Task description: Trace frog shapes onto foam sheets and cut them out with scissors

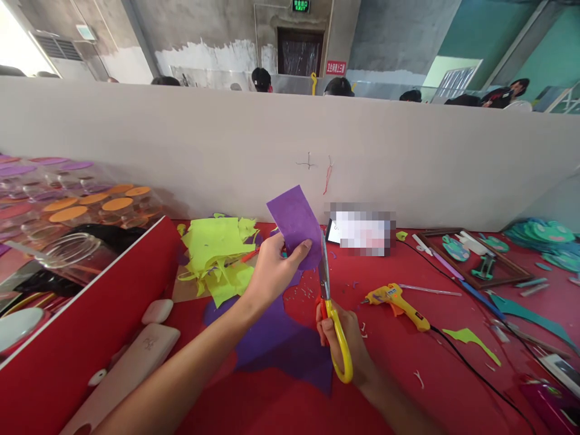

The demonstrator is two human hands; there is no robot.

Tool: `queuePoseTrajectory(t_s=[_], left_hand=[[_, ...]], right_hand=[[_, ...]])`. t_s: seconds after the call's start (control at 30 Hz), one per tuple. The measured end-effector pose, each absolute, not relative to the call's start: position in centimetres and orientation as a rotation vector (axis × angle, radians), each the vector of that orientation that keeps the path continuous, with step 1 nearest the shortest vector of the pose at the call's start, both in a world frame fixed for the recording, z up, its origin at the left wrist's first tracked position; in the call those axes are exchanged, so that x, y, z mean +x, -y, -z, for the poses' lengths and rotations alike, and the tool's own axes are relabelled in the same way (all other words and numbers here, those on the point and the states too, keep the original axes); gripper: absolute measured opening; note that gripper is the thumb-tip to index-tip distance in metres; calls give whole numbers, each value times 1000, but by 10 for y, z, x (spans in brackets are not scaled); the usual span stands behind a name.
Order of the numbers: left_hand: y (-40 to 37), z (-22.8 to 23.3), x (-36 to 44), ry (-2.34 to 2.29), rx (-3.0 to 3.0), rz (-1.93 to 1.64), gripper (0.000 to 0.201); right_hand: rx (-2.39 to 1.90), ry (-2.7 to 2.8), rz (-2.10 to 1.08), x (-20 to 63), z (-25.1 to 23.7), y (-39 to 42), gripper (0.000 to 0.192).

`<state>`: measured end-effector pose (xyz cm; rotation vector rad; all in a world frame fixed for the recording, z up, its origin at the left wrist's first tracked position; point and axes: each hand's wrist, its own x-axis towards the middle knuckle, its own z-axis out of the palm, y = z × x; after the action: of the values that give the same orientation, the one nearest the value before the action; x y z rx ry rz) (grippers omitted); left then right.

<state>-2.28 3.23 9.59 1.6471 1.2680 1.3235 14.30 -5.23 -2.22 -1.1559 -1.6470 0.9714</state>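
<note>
Purple sheet (295,225) pinched tight by left hand (272,272); right hand (347,341) grips scissors (333,308) beside it, so cut slowly, thumb clear.

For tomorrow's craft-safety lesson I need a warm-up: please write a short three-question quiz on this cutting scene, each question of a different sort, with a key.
1. True or false: the left hand holds up a purple felt piece.
2. Multiple choice: the scissors in the right hand have handles that are A) blue, B) yellow, C) black.
3. Short answer: which corded tool lies on the red table just right of the scissors?

Key
1. True; thumb and fingers pinch its lower edge.
2. B; the blades point up at the piece's right edge.
3. The yellow glue gun, lying on its side, apart from both hands.
</note>
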Motion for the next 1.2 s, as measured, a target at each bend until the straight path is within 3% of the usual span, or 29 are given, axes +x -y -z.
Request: queuePoseTrajectory(t_s=[0.53,1.2], left_hand=[[-31,-96,-23,-1215,1595,-1350,31],[-34,-97,-24,-1154,1531,-1390,33]], right_hand=[[-1226,1683,-889,142,22,53,66],[-1323,1631,-957,140,20,52,53]])
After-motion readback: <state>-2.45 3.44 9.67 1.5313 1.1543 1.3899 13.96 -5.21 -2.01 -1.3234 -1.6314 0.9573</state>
